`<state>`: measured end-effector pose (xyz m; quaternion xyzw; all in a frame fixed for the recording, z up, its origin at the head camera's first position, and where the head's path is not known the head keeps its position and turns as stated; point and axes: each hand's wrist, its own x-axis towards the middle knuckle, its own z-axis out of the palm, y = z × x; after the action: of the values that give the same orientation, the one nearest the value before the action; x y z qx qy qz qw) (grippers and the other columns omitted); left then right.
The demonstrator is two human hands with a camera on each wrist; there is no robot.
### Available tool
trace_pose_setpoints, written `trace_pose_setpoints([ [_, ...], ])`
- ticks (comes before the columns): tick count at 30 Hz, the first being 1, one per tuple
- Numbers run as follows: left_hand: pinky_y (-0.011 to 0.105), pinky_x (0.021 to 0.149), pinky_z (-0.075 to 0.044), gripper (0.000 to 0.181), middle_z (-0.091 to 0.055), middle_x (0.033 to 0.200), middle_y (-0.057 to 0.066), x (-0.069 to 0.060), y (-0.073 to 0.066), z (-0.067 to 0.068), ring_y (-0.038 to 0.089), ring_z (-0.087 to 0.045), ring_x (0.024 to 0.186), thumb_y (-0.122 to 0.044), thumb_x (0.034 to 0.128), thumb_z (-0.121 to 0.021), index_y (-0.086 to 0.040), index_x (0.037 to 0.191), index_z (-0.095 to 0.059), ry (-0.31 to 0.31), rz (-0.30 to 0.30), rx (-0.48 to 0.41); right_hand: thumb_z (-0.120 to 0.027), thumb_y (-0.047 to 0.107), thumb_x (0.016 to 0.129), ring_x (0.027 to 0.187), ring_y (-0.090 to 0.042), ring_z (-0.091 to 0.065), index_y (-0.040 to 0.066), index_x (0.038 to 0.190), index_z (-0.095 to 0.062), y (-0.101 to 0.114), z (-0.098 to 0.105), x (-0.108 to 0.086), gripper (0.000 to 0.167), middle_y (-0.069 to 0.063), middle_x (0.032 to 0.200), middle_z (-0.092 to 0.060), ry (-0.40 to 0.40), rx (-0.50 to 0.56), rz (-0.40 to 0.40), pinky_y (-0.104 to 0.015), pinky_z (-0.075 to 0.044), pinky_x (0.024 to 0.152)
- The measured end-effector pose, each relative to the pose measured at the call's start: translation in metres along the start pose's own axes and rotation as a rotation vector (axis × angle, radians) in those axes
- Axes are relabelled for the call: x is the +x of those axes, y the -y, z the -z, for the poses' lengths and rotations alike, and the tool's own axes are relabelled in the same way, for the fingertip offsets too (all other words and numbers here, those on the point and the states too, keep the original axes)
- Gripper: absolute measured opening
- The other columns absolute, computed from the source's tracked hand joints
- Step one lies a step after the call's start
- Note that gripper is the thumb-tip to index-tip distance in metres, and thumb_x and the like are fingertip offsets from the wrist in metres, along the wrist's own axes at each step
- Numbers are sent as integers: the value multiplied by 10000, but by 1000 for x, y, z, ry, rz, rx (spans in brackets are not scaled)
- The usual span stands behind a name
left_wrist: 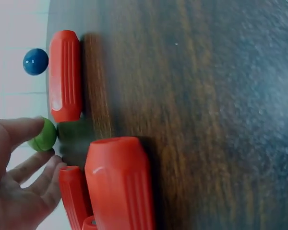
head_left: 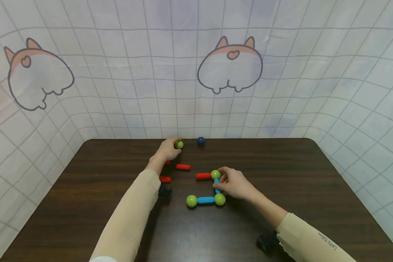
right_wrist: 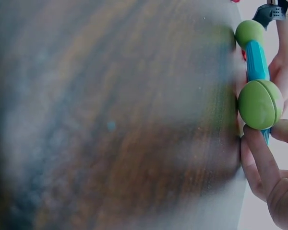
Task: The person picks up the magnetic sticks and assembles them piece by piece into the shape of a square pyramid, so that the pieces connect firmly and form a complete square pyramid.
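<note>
At the table's far edge, my left hand [head_left: 169,148] has its thumb and a finger around a green ball [left_wrist: 44,136]. My right hand [head_left: 236,183] pinches a short blue rod [head_left: 217,186], partly hidden by the fingers. That rod joins a green ball [head_left: 215,174] at its far end and another green ball [head_left: 219,199] at its near end. From the near ball a second blue rod [head_left: 205,200] runs left to a third green ball [head_left: 191,201]. A red rod [head_left: 203,176] points left from the far ball.
Loose red rods lie near the left forearm, among them one red rod [head_left: 183,167] and another [head_left: 165,179]. A dark blue ball [head_left: 201,141] sits at the back edge of the brown table [head_left: 281,163]. Behind it hangs a white checked curtain [head_left: 170,102].
</note>
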<state>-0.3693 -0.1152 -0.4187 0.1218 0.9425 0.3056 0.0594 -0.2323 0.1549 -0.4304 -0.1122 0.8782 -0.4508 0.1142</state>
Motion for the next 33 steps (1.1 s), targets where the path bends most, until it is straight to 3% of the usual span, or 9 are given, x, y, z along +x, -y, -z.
trace_pose_setpoints([
  [4,475,1003,-475,436,-576,1392,217,-2,0,-1,368,-562,1216,-98,1007,-649,-30,1432,-579,-42,11,-5,-759,79,939,681,-167,-682,-97,1446,-462,0,0,0,613,-102,962,-639,-3,-6,-3,-339,-602,634],
  [9,445,928,-504,392,-606,1324,207,-5,-1,-3,327,-594,1093,-118,1001,-673,-17,1376,-616,-48,34,-14,-761,81,937,678,-165,-684,-96,1443,-465,0,0,0,612,-102,962,-640,-4,-10,-9,-339,-602,633],
  [21,432,903,-508,378,-647,1229,175,-14,-8,-1,299,-603,1056,-162,979,-706,-60,1338,-651,-37,-35,-46,-763,99,939,667,-162,-680,-93,1440,-468,-1,-2,1,612,-94,952,-643,-3,-14,-7,-335,-596,636],
  [33,443,917,-523,364,-673,1170,121,-42,-21,2,277,-622,1071,-132,962,-741,-56,1310,-665,26,-125,-104,-760,95,940,659,-159,-684,-105,1410,-483,0,-1,-1,581,-92,952,-639,-12,-26,-2,-321,-586,624],
])
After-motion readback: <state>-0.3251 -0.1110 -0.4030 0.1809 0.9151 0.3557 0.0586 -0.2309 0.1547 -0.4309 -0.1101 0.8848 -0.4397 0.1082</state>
